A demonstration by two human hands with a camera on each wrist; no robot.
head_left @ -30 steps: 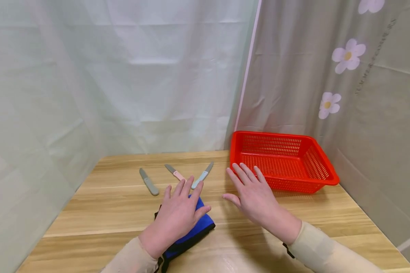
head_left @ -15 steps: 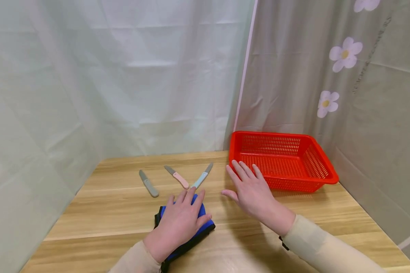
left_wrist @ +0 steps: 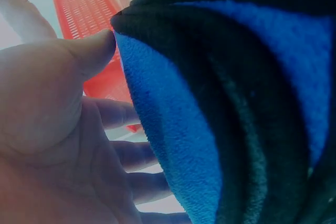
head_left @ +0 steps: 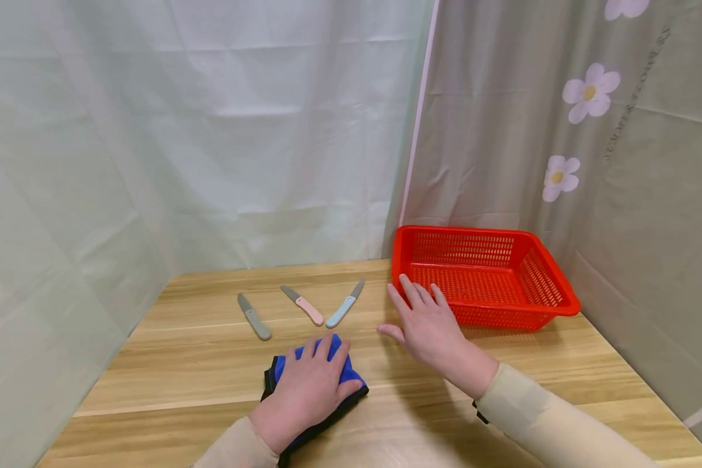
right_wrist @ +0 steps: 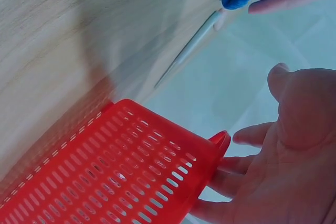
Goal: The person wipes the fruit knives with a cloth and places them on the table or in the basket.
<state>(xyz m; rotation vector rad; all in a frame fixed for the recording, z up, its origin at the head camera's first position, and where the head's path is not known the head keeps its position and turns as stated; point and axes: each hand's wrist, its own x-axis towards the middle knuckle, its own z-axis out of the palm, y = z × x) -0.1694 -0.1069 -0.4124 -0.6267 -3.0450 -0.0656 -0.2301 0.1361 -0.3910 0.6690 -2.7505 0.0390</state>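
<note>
My left hand (head_left: 307, 383) lies over a folded blue cloth with black edging (head_left: 355, 380), fingers spread and pointing forward. In the left wrist view the cloth (left_wrist: 168, 103) fills the right half, with my thumb at its corner and the fingertips hidden by it. My right hand (head_left: 433, 331) is held palm down at the near left corner of a red plastic basket (head_left: 503, 309), fingers extended. The right wrist view has its fingertips right at the basket's rim (right_wrist: 220, 142), and nothing is in that hand.
Beyond the cloth lie three knives: one with a grey handle (head_left: 259, 325), one pink (head_left: 310, 311) and one light blue (head_left: 342, 312). They rest on a wood-grain table (head_left: 169, 364). Pale curtains (head_left: 269, 130) enclose its back and sides.
My left hand has drawn back and lowered onto the cloth, uncovering the pink and light blue knife handles. The right hand has barely shifted.
</note>
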